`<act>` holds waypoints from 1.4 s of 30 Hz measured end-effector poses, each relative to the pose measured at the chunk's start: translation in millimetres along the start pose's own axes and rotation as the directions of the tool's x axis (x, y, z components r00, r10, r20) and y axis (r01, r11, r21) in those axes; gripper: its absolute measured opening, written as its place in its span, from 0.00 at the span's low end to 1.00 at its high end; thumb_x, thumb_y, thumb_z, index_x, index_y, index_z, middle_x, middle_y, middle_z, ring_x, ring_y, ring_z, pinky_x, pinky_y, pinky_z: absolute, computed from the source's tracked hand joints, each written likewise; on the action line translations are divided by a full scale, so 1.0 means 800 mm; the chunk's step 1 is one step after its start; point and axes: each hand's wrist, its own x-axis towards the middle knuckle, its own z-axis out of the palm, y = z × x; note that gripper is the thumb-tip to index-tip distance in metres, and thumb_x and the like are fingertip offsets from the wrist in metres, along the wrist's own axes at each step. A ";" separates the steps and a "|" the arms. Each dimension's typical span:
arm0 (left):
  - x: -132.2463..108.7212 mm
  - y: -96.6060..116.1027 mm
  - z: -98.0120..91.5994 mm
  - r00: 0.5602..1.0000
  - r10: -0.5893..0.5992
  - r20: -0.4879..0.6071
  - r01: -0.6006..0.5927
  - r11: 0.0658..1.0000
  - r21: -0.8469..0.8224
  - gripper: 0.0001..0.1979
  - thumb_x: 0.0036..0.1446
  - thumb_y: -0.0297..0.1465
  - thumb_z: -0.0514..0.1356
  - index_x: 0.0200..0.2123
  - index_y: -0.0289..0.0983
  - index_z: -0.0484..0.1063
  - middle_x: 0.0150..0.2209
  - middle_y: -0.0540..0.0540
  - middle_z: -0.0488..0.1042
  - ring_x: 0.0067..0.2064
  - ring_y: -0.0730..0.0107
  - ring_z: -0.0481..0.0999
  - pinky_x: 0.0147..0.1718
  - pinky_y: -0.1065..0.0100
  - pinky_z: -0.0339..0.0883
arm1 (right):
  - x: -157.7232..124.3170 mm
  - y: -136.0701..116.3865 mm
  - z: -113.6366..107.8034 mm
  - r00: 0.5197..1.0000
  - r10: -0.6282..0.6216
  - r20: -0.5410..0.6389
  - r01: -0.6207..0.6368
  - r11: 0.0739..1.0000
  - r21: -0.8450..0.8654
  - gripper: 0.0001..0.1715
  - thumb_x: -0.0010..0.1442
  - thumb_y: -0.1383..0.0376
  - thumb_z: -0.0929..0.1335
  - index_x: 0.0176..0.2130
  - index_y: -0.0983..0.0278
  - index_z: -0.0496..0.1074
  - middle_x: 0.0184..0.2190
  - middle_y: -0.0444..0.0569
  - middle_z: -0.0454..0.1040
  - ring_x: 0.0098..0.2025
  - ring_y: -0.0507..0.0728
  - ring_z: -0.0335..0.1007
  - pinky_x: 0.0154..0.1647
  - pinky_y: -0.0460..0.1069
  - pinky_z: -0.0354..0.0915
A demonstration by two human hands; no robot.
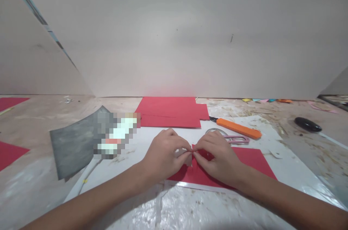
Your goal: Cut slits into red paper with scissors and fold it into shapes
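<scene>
My left hand (167, 154) and my right hand (221, 157) meet above a red paper sheet (257, 161), thumbs and forefingers pinched together. Between the fingertips is a small raised bit of red paper (193, 151); whether it is joined to the sheet below cannot be made out. The sheet lies flat on a white sheet (146, 141), its left part covered by my left hand. Just behind my right hand lie a pink loop-shaped tool (240, 139), partly hidden, and an orange utility knife (239, 128).
More red sheets (168, 112) lie against the pale wall (174, 41). On the left are a dark grey sheet (73, 150), a pixelated device (116, 137) with a white cable, and other red papers (12, 154). A glossy black object (307, 124) and coloured scraps (268, 100) are on the right.
</scene>
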 end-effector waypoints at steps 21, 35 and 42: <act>-0.001 -0.001 0.001 0.983 0.185 -0.015 -0.181 0.972 0.150 0.12 0.59 0.22 0.59 0.27 0.42 0.77 0.26 0.57 0.80 0.29 0.70 0.64 0.35 0.66 0.59 | 0.001 -0.001 0.001 0.999 0.023 0.025 -0.022 1.000 -0.015 0.06 0.58 0.73 0.67 0.30 0.63 0.71 0.25 0.44 0.74 0.31 0.54 0.64 0.38 0.52 0.55; 0.001 0.004 -0.006 0.990 0.118 0.074 -0.126 0.986 0.111 0.09 0.60 0.26 0.60 0.29 0.41 0.78 0.29 0.53 0.81 0.33 0.68 0.69 0.38 0.64 0.62 | 0.001 0.000 0.002 0.996 0.065 0.068 -0.063 0.997 -0.042 0.07 0.59 0.72 0.66 0.31 0.62 0.72 0.27 0.45 0.75 0.32 0.56 0.66 0.39 0.54 0.56; 0.004 -0.001 -0.007 1.000 0.020 -0.004 -0.020 0.999 0.044 0.04 0.56 0.27 0.65 0.30 0.41 0.79 0.26 0.51 0.78 0.33 0.67 0.71 0.35 0.66 0.64 | 0.004 -0.041 -0.031 0.995 0.093 -0.035 -0.091 0.995 0.048 0.15 0.61 0.65 0.68 0.49 0.56 0.68 0.28 0.46 0.69 0.30 0.58 0.66 0.32 0.54 0.63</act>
